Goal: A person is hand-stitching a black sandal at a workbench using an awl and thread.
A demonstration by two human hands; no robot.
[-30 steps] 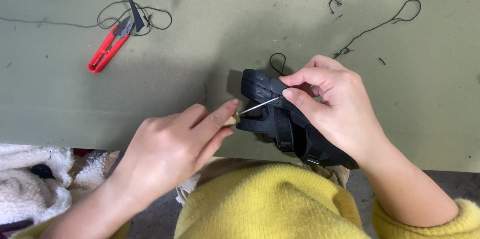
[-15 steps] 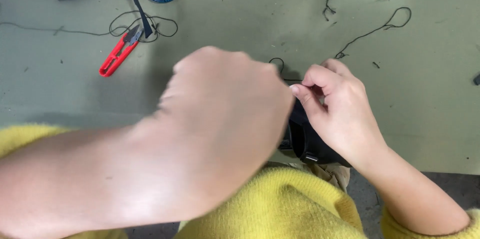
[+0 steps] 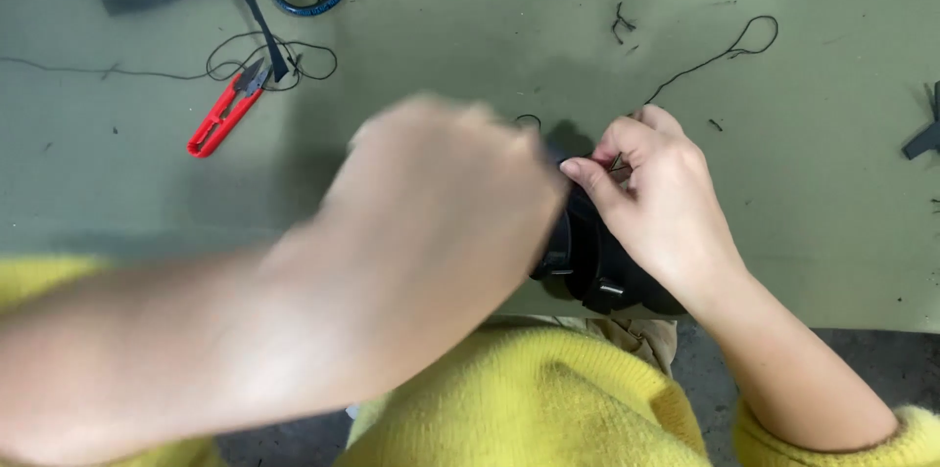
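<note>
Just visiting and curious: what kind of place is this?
Probably a sewing or shoe-making workbench: red thread snips and loose black thread lie on a green table, and the hands work on a black strapped piece.

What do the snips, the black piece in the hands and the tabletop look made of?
Snips: red handles, likely plastic with a smooth even colour; the tips look like dull metal.
Black piece: dark, faintly glossy straps, possibly leather or synthetic; the look leaves it open.
Tabletop: matte olive surface with no shine, perhaps a mat or fabric cover.

Left hand [image 3: 441, 203] raised, blurred; right hand [image 3: 656, 203] pinching, fingers curled.
</note>
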